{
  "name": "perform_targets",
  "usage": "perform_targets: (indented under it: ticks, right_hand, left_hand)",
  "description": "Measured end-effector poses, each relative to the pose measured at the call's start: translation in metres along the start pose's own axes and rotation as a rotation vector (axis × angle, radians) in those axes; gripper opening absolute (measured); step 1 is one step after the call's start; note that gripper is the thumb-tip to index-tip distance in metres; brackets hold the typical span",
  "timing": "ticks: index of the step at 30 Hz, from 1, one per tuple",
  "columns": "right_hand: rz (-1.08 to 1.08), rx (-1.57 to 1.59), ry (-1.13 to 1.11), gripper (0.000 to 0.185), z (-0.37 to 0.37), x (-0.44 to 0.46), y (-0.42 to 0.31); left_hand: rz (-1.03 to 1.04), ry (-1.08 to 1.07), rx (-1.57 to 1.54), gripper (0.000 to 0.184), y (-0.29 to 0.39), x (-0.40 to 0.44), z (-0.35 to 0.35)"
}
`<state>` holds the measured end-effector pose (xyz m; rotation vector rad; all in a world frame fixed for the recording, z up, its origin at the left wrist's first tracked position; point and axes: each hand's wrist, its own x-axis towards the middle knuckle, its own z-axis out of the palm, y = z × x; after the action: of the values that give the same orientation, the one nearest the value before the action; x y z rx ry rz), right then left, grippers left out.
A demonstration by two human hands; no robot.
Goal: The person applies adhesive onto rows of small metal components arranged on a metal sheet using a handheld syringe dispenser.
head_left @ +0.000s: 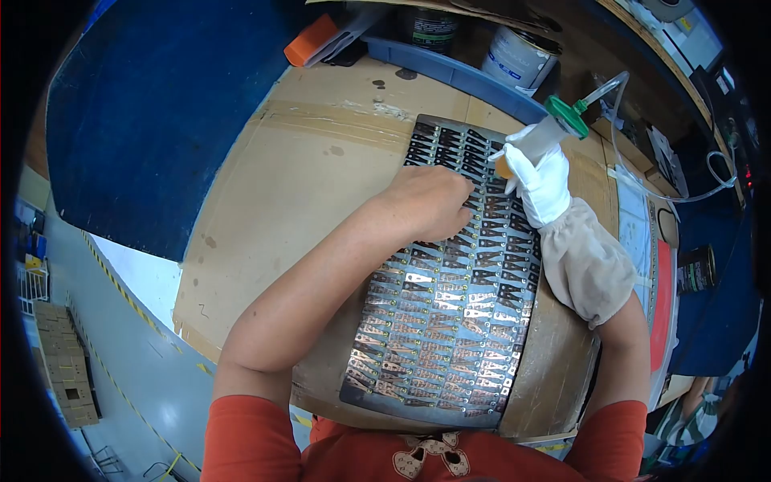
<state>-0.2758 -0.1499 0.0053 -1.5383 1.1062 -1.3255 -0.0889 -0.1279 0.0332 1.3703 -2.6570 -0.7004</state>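
A dark metal plate (373,399) lies on the cardboard in front of me, covered with rows of small flat metal pieces (418,278), many with a yellowish spot at one end. My bare left hand (434,202) is closed over the plate's upper half, its fingertips curled down near the pieces; whatever it pinches is hidden. In a white glove, my right hand (544,178) grips a dispensing syringe (536,141) with a green cap (567,117) and a clear tube. The orange lower end of the syringe points down toward the plate's upper right part.
Cardboard (313,161) covers the worktop. A blue tray (450,74) at the back holds a white can (520,61) and a dark can (434,30). The clear tube (617,136) loops away to the right. A dark blue panel (161,104) stands on the left.
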Motion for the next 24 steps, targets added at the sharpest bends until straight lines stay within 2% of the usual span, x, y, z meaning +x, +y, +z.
perform_targets:
  ticks: [24]
  right_hand:
    - [0.026,-0.025,0.004,0.024,0.0012,0.0009,0.0033]
  left_hand:
    - [-0.028,-0.038,0.013,0.040,-0.0006,0.0078,-0.0013]
